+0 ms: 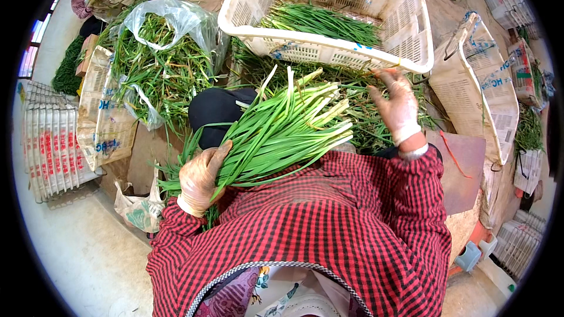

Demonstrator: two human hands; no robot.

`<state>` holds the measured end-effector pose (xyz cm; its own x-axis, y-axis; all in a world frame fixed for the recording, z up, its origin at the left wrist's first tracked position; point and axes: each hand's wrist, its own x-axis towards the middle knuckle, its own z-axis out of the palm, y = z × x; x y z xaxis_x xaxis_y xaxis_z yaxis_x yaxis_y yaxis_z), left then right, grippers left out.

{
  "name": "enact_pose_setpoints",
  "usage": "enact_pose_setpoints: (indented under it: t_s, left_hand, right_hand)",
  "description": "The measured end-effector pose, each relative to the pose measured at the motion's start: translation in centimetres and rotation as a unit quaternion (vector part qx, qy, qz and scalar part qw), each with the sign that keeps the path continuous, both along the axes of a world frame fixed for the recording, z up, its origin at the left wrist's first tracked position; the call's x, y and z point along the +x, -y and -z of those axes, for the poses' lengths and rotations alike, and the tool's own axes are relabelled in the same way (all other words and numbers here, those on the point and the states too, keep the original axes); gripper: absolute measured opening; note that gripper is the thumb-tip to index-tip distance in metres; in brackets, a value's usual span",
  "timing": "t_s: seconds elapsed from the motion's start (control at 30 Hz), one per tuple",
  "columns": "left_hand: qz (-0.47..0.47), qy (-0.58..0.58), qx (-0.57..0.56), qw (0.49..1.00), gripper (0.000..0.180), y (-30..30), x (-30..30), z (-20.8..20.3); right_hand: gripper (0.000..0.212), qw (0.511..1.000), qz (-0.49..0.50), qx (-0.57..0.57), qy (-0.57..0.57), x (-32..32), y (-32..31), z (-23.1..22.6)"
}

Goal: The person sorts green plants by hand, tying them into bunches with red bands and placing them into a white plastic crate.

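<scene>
Near centre: green stalk bunch, left hand curled round its leafy left end. Right hand off to the right, fingers parted, no visible hold. Risk, my read: one-sided grip could let the loose pale ends fan or slip. Stalks slim, smooth; far crate rigid off-white lattice plastic; gloves thin, smudged.

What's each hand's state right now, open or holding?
Left hand: closed around a bundle of green stalks.
Right hand: open, to the right of the bundle.
</scene>
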<state>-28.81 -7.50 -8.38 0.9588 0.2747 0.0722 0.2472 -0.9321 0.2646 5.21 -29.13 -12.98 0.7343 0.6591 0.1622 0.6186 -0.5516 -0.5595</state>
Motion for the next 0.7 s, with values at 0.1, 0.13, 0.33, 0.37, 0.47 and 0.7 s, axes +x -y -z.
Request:
enact_pose_setpoints:
  t_s: [0.1,0.13,0.33,0.37,0.47,0.7]
  left_hand:
    - [0.006,-0.011,0.013,1.0,0.073,-0.1,0.3,0.0]
    - [0.004,-0.016,0.018,1.0,0.074,0.0,0.3,0.0]
    - [0.008,-0.029,-0.024,0.999,0.077,-0.2,-0.2,-0.2]
    - [0.012,-0.034,-0.028,0.999,0.078,-0.3,-0.5,-0.1]
    - [0.037,-0.061,-0.044,0.996,0.08,-0.4,-1.4,0.2]
    - [0.076,-0.088,-0.027,0.993,0.081,-0.6,-1.5,0.0]
  right_hand:
    - [0.025,0.983,-0.154,0.099,-0.032,-3.5,-1.9,-0.5]
    - [0.025,0.982,-0.168,0.082,-0.011,-4.2,-2.7,-0.2]
    - [0.023,0.975,-0.217,0.051,0.019,-6.2,-4.7,0.3]
    - [0.023,0.969,-0.242,0.046,0.01,-6.4,-4.8,0.4]
    - [0.019,0.945,-0.317,-0.032,0.071,-6.5,-3.6,0.5]
    - [0.016,0.997,-0.066,-0.038,-0.031,-1.7,-0.4,0.8]
